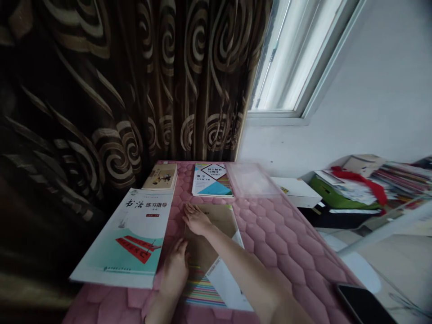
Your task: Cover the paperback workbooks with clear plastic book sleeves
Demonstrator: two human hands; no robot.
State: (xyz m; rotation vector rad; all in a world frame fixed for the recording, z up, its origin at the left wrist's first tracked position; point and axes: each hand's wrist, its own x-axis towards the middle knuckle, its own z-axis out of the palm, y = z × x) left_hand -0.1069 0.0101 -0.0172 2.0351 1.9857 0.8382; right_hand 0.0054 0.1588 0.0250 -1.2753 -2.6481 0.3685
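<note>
A book with a brown cover, coloured stripes at its lower end and a white diagonal corner lies flat before me. My right hand reaches across it, fingers stretched out and resting on the upper left of the cover. At the book's left edge is my left hand, its fingers bent together against that edge; the thumb is not clearly visible. Left of it lies a white and green calligraphy workbook. Beyond the brown book rests a blue and white maths workbook.
A pink quilted cloth covers the table. Brown-covered books lie at the back left, a clear plastic sheet at the back right. A phone sits near the right edge. Patterned curtains hang along the left and back.
</note>
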